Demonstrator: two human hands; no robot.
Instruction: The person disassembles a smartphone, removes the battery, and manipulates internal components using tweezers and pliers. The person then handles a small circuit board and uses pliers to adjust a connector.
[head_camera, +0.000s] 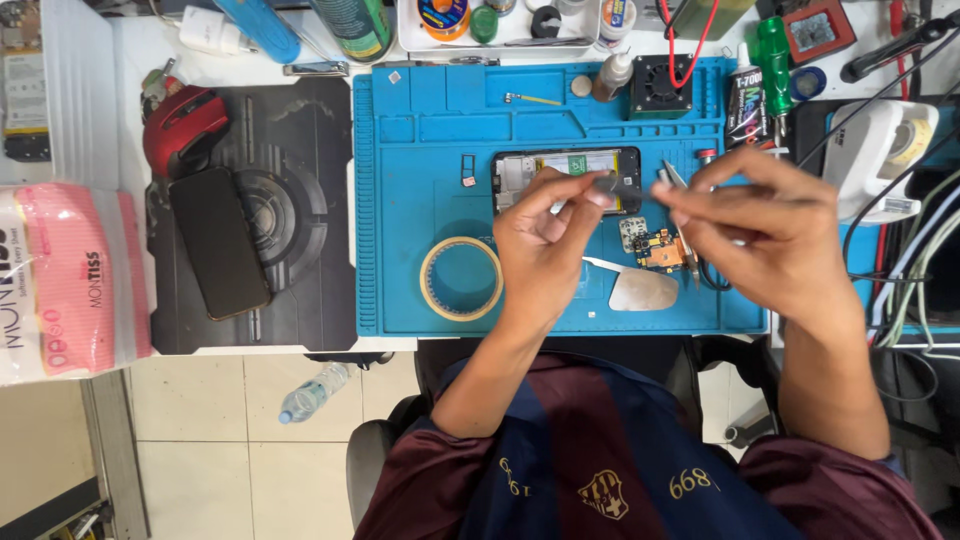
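Observation:
An opened phone with its back off lies on a blue repair mat. My left hand hovers over it, pinching a small dark part between thumb and fingers. My right hand holds metal tweezers, tips pointing toward the left hand. Below the hands lie a small orange circuit board, a tiny grey module and a pale flat pry tool.
A tape roll and a SIM tray lie on the mat. A black phone and red mouse sit on a dark pad at left. Glue tube, small fan, bottles and cables crowd the back and right.

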